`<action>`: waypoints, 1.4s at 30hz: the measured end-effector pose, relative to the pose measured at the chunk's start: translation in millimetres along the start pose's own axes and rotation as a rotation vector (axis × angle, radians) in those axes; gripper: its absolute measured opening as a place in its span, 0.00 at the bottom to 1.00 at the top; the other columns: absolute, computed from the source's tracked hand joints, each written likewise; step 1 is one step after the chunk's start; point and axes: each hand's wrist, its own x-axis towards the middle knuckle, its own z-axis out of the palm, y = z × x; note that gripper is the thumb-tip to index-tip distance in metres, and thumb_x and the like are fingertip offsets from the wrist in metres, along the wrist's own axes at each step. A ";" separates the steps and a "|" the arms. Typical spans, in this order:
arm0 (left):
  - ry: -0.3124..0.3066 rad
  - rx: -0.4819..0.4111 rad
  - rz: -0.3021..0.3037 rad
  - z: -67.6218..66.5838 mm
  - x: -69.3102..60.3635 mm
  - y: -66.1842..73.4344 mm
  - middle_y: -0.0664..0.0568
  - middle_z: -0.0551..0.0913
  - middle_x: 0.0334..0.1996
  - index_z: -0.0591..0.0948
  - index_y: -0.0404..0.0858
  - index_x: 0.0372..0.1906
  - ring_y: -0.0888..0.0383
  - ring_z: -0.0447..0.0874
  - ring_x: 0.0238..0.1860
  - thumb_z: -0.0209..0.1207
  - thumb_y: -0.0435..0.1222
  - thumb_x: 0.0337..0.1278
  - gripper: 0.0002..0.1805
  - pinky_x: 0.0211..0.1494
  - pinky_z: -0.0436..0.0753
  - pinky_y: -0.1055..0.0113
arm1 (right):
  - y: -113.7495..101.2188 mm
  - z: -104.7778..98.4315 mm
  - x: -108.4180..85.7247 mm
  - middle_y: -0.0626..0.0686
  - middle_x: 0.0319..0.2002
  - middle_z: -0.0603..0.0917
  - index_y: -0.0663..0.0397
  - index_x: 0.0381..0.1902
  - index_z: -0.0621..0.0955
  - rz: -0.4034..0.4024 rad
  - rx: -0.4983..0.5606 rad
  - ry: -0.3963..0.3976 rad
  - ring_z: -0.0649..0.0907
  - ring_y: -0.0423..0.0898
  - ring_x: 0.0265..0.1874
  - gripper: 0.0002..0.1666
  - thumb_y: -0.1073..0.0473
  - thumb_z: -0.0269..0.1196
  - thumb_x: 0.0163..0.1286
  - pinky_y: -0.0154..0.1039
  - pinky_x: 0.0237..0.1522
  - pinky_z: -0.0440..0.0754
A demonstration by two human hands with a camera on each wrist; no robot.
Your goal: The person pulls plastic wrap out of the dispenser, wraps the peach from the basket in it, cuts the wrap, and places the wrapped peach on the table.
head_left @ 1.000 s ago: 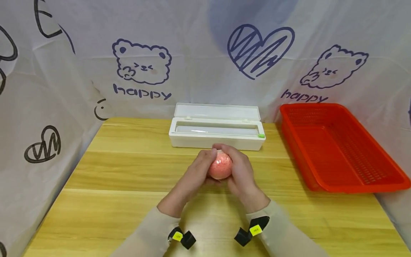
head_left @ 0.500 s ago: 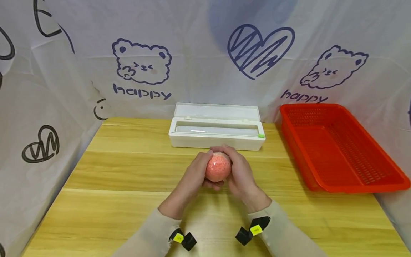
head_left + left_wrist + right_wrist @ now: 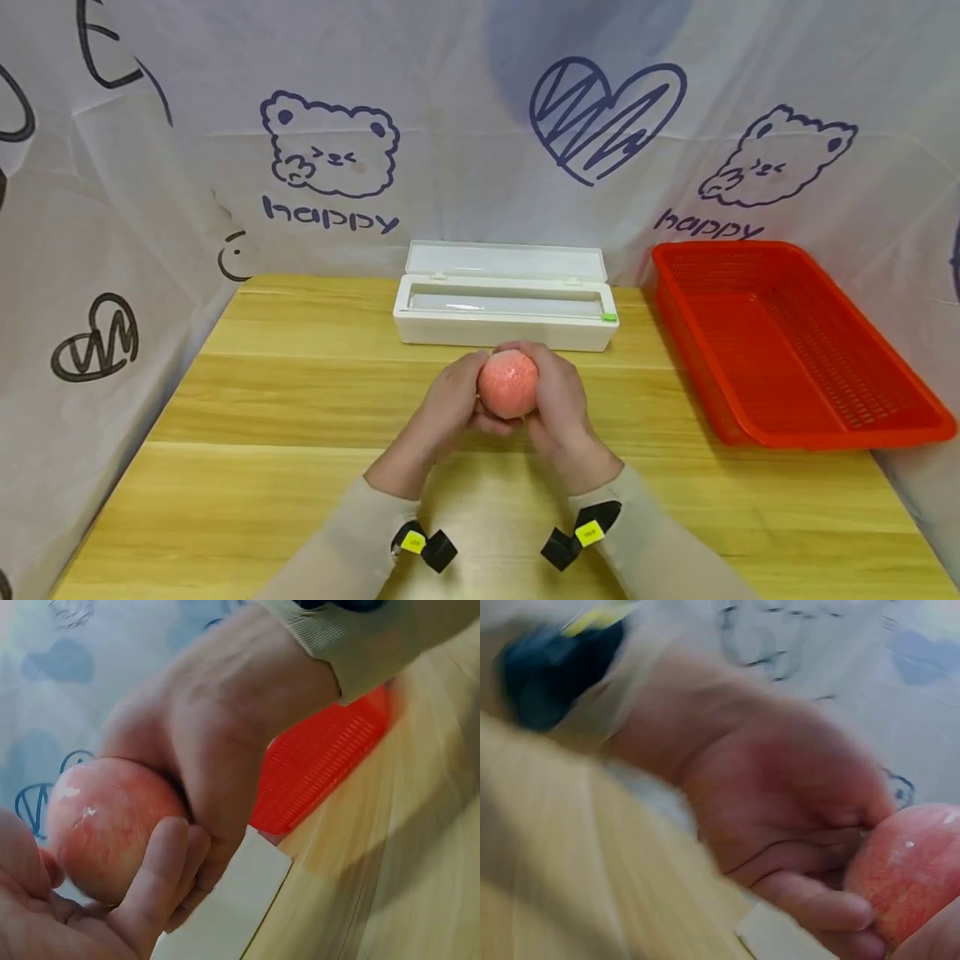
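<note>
Both hands cup a round pink-red apple (image 3: 508, 385) above the middle of the table. Shiny highlights on its skin look like clear film. My left hand (image 3: 450, 396) grips it from the left, with fingers curled underneath. From the right, my right hand (image 3: 562, 392) wraps round its side and far edge. The left wrist view shows the apple (image 3: 112, 825) between both hands, yellowish streaks on its lower part. In the right wrist view, my left hand (image 3: 780, 795) has its fingers against the apple (image 3: 907, 870). Parts of the fingers behind the apple are hidden.
A white cling film box (image 3: 506, 332) with its lid (image 3: 506, 260) raised stands just beyond the hands, a green slider at its right end. At the right sits a red plastic basket (image 3: 738, 400). A printed cloth (image 3: 457, 108) hangs behind the wooden table (image 3: 300, 400).
The apple has turned a little between the hands and shifted slightly left. Both hands keep their grip, with small shifts of the fingers. The box and basket have stayed put.
</note>
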 end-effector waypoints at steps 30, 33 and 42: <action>-0.128 -0.075 -0.036 -13.2 2.4 -4.3 0.40 0.81 0.50 0.70 0.26 0.70 0.58 0.88 0.31 0.43 0.57 0.84 0.37 0.40 0.90 0.67 | -7.1 -13.1 10.4 0.56 0.59 0.85 0.65 0.63 0.83 -0.068 -0.258 -0.247 0.82 0.47 0.58 0.27 0.50 0.52 0.81 0.37 0.60 0.82; 0.022 -0.018 -0.015 -2.8 3.3 -2.5 0.37 0.75 0.55 0.66 0.28 0.67 0.57 0.86 0.27 0.45 0.56 0.82 0.34 0.34 0.90 0.66 | -5.8 -6.8 9.9 0.54 0.53 0.87 0.65 0.58 0.85 -0.076 -0.271 -0.199 0.83 0.46 0.53 0.25 0.50 0.54 0.81 0.36 0.56 0.83; 0.108 0.212 0.056 7.4 7.5 -9.2 0.39 0.80 0.24 0.64 0.32 0.60 0.54 0.78 0.12 0.37 0.58 0.81 0.31 0.20 0.85 0.56 | 8.6 -2.8 7.5 0.50 0.30 0.91 0.63 0.35 0.91 -0.230 -0.479 0.087 0.84 0.40 0.32 0.20 0.54 0.59 0.75 0.33 0.37 0.81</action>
